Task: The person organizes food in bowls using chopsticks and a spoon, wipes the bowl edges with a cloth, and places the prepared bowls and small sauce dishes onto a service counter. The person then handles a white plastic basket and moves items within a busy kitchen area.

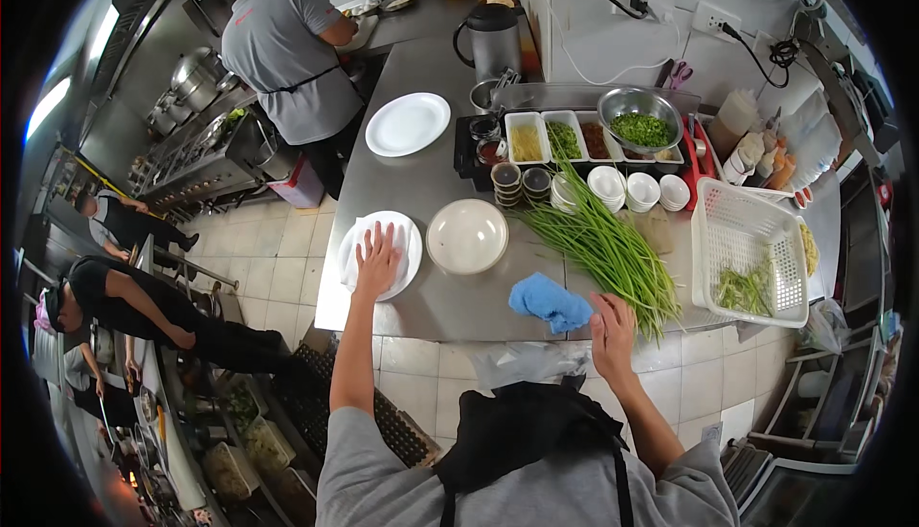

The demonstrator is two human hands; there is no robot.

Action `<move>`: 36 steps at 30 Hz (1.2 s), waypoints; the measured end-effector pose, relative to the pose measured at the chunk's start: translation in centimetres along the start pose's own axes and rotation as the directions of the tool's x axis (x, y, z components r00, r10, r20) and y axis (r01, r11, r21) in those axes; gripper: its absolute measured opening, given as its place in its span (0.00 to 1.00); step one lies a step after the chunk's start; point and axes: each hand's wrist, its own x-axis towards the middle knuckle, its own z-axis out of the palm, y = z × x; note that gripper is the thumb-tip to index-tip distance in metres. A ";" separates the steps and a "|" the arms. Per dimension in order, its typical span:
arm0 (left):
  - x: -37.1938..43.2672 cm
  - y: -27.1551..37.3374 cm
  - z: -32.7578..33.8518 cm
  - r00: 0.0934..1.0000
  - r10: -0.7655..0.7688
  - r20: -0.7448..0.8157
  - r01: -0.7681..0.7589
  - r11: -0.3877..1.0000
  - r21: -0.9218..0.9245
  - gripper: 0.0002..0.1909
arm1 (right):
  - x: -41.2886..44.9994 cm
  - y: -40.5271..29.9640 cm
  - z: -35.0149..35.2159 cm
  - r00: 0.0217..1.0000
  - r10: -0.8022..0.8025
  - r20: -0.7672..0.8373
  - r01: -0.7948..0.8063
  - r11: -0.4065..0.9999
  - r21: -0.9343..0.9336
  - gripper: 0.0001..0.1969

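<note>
My left hand lies flat, fingers spread, on a folded white napkin or cloth that covers part of a round white plate. Just right of that plate sits a cream-coloured bowl with nothing in it. My right hand hovers at the counter's front edge, its fingers loosely curved and nothing seen in them. Close to its fingertips is a crumpled blue cloth. Beyond the right hand, a large bunch of long green chives or scallions stretches diagonally over the steel counter.
An oval white plate lies farther back. Behind the greens stand small white bowls, a condiment tray and a steel bowl of chopped greens. At right is a white perforated basket. A co-worker stands at back left.
</note>
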 end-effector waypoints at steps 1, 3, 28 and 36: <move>-0.1 0.1 -0.4 0.997 0.048 -0.053 -0.047 0.999 0.009 0.28 | 0.2 -0.2 0.0 1.000 -0.005 0.011 0.005 1.000 0.002 0.16; -0.4 0.6 -1.2 0.990 0.039 -0.132 -0.039 0.999 -0.001 0.27 | 0.5 -0.3 0.1 1.000 -0.012 0.022 0.012 1.000 0.004 0.16; -13.7 14.8 -7.3 0.845 -0.360 -0.395 0.059 0.797 -0.601 0.14 | -1.9 4.2 -4.2 0.986 -0.130 0.100 0.098 0.957 0.274 0.12; -18.0 28.1 -2.2 0.949 -0.280 -0.146 0.102 0.710 -0.697 0.12 | -3.2 8.5 -8.9 0.977 -0.194 0.085 0.144 0.902 0.406 0.09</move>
